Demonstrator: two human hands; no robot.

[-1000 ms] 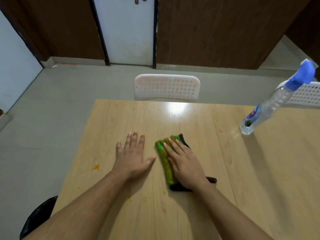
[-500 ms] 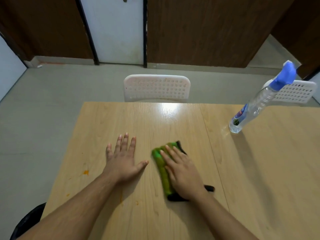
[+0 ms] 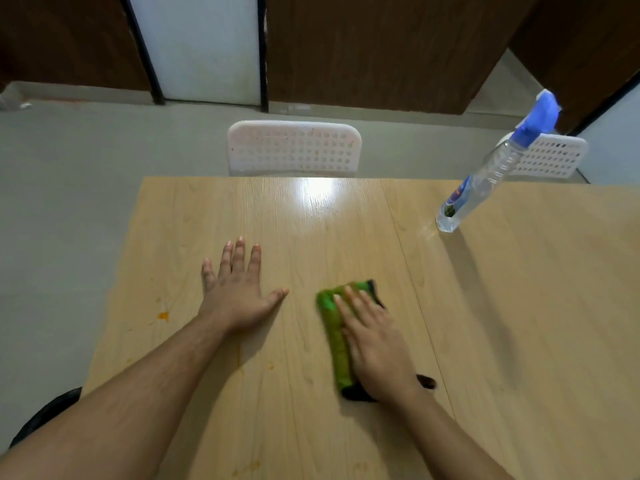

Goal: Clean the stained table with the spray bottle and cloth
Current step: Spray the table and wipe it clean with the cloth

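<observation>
Right hand (image 3: 375, 344) presses flat on folded green cloth (image 3: 334, 341) mid-wipe, left hand (image 3: 239, 292) spread on light wooden table (image 3: 519, 323), orange stains (image 3: 162, 316) remain, clear blue-capped spray bottle (image 3: 485, 174) idle.

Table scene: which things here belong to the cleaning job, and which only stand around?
For the job:
- green cloth under right hand
- spray bottle
- table with orange stains
- left hand, flat on the table

Standing around:
- white chairs
- door
</observation>
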